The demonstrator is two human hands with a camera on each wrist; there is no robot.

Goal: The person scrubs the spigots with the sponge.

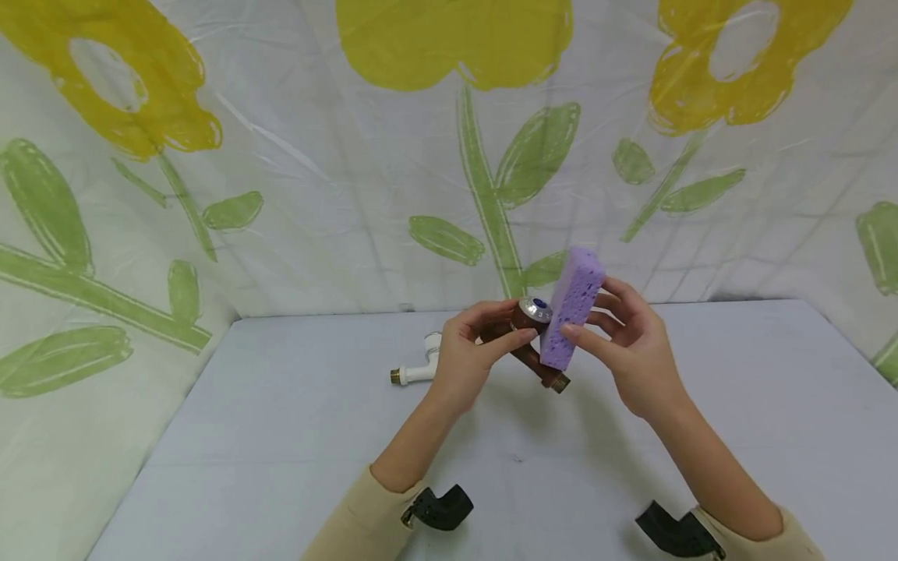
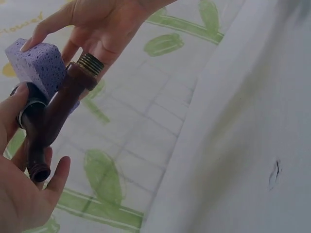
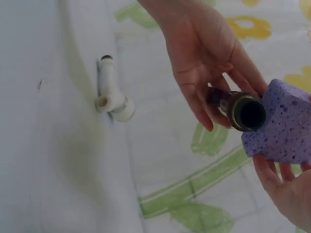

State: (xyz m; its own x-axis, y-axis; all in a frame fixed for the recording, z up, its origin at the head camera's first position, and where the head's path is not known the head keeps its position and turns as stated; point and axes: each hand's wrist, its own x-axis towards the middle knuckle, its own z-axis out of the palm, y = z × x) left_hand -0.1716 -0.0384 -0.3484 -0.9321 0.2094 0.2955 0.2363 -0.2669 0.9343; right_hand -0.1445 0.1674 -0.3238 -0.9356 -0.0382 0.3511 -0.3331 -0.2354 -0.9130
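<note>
My left hand grips a brown angle valve with a shiny silver knob bearing a blue mark. Its brass threaded end points down to the right in the head view. Thumb and fingers of my right hand pinch a purple porous sponge, tilted on its narrow edge. The sponge is right at the valve's knob and overlaps part of the valve body. Both are held up above the table. In the right wrist view the open pipe end faces the camera.
A white valve of similar shape, with a brass threaded end, lies on the white table behind my left hand. Behind the table's far edge hangs a white sheet painted with yellow flowers. Black wrist mounts sit at both sleeves.
</note>
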